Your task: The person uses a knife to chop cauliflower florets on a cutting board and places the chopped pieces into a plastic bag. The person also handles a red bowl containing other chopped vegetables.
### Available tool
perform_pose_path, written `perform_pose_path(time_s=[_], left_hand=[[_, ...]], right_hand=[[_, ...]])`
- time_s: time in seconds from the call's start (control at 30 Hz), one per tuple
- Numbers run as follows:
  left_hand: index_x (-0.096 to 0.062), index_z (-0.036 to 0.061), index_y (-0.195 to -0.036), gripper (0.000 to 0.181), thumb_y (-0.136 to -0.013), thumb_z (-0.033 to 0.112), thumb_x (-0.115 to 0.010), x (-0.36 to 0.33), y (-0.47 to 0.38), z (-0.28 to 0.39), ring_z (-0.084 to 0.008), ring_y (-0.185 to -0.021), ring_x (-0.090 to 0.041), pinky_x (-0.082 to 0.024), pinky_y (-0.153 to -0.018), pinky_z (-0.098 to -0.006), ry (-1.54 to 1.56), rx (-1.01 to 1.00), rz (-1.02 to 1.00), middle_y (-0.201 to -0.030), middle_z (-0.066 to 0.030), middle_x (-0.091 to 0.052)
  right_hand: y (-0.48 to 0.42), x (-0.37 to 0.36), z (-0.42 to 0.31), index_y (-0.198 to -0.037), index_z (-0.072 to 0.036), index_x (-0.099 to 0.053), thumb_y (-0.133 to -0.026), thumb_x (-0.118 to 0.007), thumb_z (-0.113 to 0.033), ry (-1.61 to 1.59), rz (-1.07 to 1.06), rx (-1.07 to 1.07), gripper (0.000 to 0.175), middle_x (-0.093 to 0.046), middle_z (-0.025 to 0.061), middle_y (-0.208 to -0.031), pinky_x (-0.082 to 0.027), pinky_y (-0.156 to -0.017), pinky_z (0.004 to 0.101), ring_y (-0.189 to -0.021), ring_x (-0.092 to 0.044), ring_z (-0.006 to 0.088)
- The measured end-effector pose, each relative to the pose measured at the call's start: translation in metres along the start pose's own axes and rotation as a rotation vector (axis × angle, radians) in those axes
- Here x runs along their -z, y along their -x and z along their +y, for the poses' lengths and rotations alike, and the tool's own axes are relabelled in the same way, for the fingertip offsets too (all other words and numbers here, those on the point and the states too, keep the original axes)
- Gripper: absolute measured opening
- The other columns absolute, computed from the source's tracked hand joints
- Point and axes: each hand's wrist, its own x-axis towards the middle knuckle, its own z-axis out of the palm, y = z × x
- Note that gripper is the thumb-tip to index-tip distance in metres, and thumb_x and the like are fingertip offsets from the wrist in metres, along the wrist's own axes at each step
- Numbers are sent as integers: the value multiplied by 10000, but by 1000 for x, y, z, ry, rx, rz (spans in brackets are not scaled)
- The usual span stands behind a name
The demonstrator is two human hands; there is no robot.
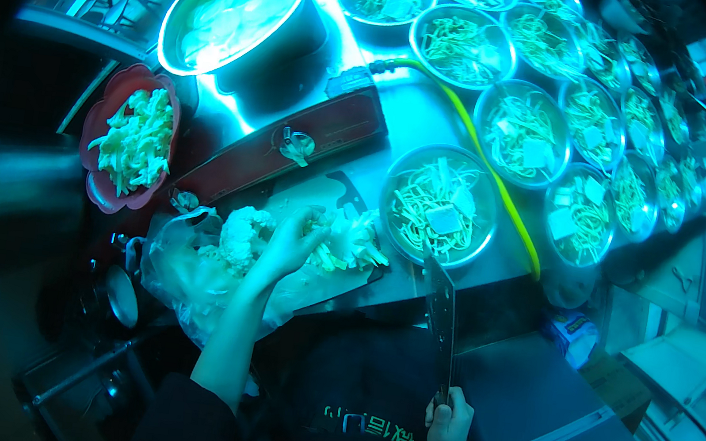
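Note:
My right hand [450, 424] is closed on the handle of a cleaver [443, 306], whose blade points away from me, its far end by the near rim of a metal bowl of noodles and pale blocks [441, 209]. My left hand [294, 243] is over cut cauliflower pieces [350, 239] on a cutting board [333, 293]; its fingers are curled, and whether they hold a piece cannot be told. Left of it, a larger cauliflower head [245, 236] rests at a clear plastic bag [185, 272]. A petal-edged bowl [94, 156] holds cauliflower florets [136, 142].
A large pot [279, 70] of pale contents stands behind a gas stove's front panel [338, 126]. Several more filled metal bowls [521, 135] cover the counter's right. A yellow hose [504, 190] runs between bowls. A tall metal pot [21, 203] stands left; a lidded chest [548, 413] is at right.

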Motion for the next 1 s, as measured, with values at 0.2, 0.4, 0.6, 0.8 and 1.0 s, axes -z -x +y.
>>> perform_pose_path(time_s=[0.2, 0.4, 0.6, 0.8, 1.0], left_hand=[[-623, 36, -929, 197, -805, 186, -650, 6, -29, 23, -93, -720, -530, -446, -652, -257, -7, -138, -348, -801, -13, -599], [-636, 44, -865, 136, -778, 144, -667, -1, -53, 40, -97, -658, -536, -421, -575, -226, -123, -135, -479, -740, -33, -586], [-547, 42, -889, 205, -806, 220, -605, -11, -41, 11, -285, -669, -581, -445, -590, -408, -509, -270, -199, -784, -164, -603], [-531, 28, -908, 82, -835, 61, -548, -2, 3, 4, -98, -630, -513, -409, -548, -241, -174, -96, -93, -714, -42, -534], [-531, 11, -955, 125, -831, -5, -536, 0, 41, -6, -74, -676, -503, -414, -588, -205, 13, -72, 42, -777, -32, -545]], right_hand=[[47, -15, -2, -895, -24, -509, -908, -443, -404, 87, 229, 78, 385, -522, 73, -598, -413, -450, 304, -505, -565, 224], [75, -1, 4, -871, -25, -509, -888, -485, -393, 80, 449, 102, 370, -527, 127, -613, -425, -486, 361, -558, -575, 319], [63, 28, 31, -798, -35, -486, -897, -437, -461, -98, 381, 48, 440, -496, 56, -536, -389, -424, 292, -468, -544, 187], [29, 42, 54, -785, -55, -475, -957, -358, -353, -488, -174, -211, 364, -449, -11, -508, -339, -402, 199, -402, -431, 76], [-37, -33, 87, -770, -62, -442, -950, -341, -410, -626, -353, -292, 405, -430, 4, -501, -327, -364, 199, -368, -405, 81]])
